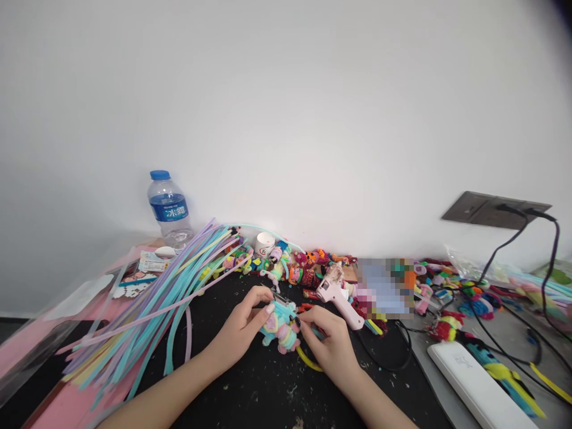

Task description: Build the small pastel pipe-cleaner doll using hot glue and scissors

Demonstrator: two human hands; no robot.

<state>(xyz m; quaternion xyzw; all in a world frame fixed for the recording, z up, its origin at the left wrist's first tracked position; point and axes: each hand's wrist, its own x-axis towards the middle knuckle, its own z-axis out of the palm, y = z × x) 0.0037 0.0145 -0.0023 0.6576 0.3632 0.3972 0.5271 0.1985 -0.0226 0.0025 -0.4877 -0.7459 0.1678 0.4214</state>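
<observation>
The left hand (245,322) grasps a small fuzzy figure of pastel blue, pink and yellow pipe cleaner (281,333), its thumb lying on the figure's near side. The right hand (329,339) is bent in at the figure's other side, thumb and fingertips drawn close together beside a small dark bit; whether they pinch it or only touch cannot be told. The figure sits between the two hands, above a black mat (250,387) strewn with scraps. A curved yellow fuzzy stem (309,361) lies just beside the right hand's fingers. Beyond that hand rests a pale pink plastic glue gun (342,304), near a heap of many-coloured fuzzy figures (308,265). Left of the left hand spreads a loose bundle of long pastel pipe cleaners (147,316); behind the bundle stands a clear plastic bottle with a blue cap and label (168,207). Well to the right hand's right, a long white rounded case (478,387) lies on the grey counter (422,339).
</observation>
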